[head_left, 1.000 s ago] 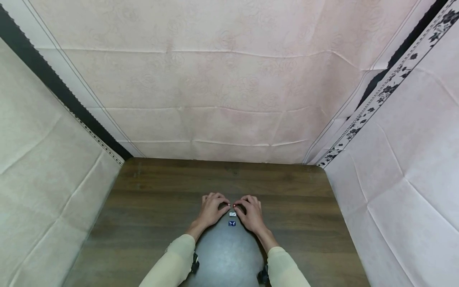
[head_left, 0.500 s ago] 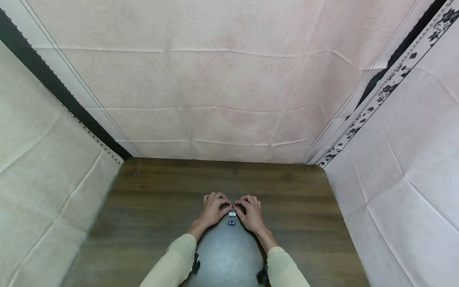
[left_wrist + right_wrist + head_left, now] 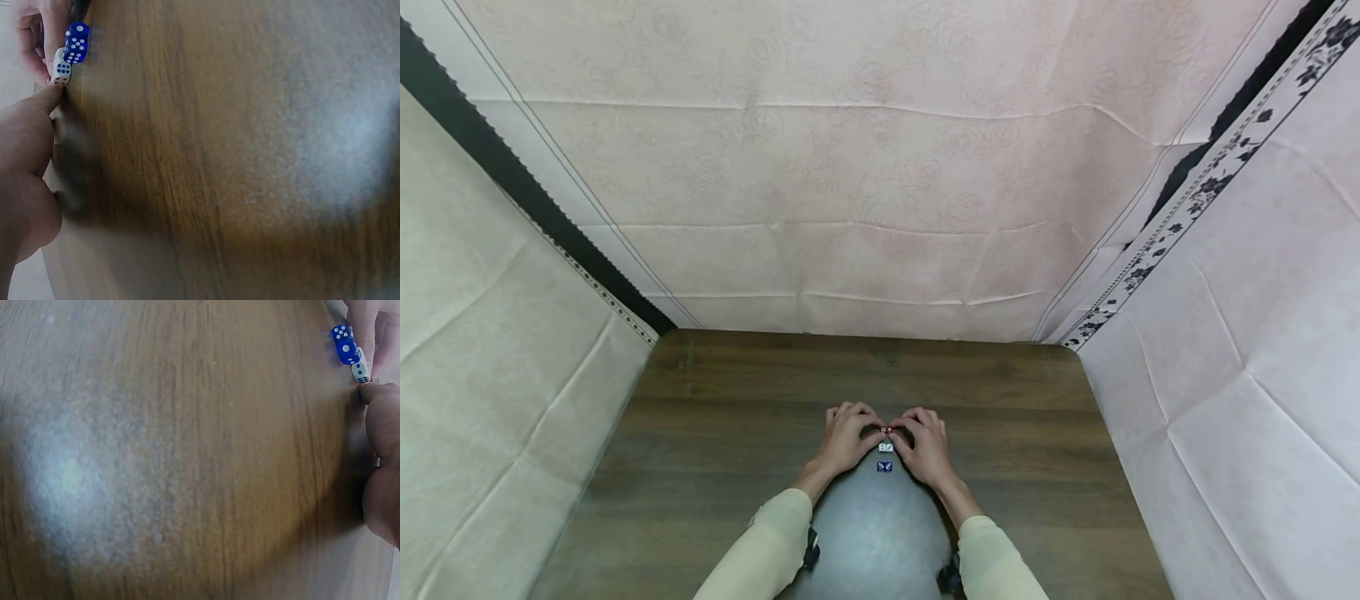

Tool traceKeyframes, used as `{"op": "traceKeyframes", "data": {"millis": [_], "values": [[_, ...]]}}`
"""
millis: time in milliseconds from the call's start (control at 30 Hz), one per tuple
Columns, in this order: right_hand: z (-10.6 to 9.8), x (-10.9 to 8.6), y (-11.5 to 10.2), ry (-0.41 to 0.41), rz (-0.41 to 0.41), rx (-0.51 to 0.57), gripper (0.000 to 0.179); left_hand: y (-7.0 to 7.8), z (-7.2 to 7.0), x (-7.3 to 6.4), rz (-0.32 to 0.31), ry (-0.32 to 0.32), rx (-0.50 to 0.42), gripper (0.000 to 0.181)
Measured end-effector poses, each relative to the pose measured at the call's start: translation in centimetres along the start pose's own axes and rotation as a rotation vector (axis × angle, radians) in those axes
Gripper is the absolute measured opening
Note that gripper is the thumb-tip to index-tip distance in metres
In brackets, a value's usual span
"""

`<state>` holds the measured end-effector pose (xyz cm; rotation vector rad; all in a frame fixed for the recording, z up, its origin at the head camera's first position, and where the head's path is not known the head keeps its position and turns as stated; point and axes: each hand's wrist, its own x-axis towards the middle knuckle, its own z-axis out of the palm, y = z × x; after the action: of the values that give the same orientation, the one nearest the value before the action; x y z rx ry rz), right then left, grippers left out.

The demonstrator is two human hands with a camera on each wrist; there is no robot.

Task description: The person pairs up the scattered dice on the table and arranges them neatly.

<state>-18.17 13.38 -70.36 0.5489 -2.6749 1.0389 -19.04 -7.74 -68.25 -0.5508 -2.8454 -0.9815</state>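
Near the middle of the table, my left hand and right hand meet fingertip to fingertip. Each pinches a small red die between thumb and forefinger; the red dice sit side by side, mostly covered by the fingers. Just on my side of them lies a pair of white dice, and nearer still a pair of blue dice. In the left wrist view the blue dice show white pips beside the white dice. The right wrist view has the blue dice and white dice near its upper right edge.
A brown wood-grain table carries everything. Pale cloth hangs as a back wall, with a left wall and right wall beside the table. A rounded grey shape lies between the forearms.
A second ago the fingertips stood slightly apart. My left hand has shifted a little to the right, bringing the red dice together. The white and blue dice stay in place.
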Motion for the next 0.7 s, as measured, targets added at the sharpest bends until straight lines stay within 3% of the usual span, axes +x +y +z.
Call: {"op": "traceKeyframes", "data": {"millis": [467, 700], "values": [[-0.14, -0.11, 0.17, -0.014, 0.006, 0.001, 0.014, -0.15, 0.47, 0.01, 0.021, 0.024, 0.035, 0.015], [-0.11, 0.08, 0.42, -0.04, 0.038, 0.005, 0.015, -0.14, 0.21, -0.08, 0.005, 0.007, -0.015, 0.017]]}}
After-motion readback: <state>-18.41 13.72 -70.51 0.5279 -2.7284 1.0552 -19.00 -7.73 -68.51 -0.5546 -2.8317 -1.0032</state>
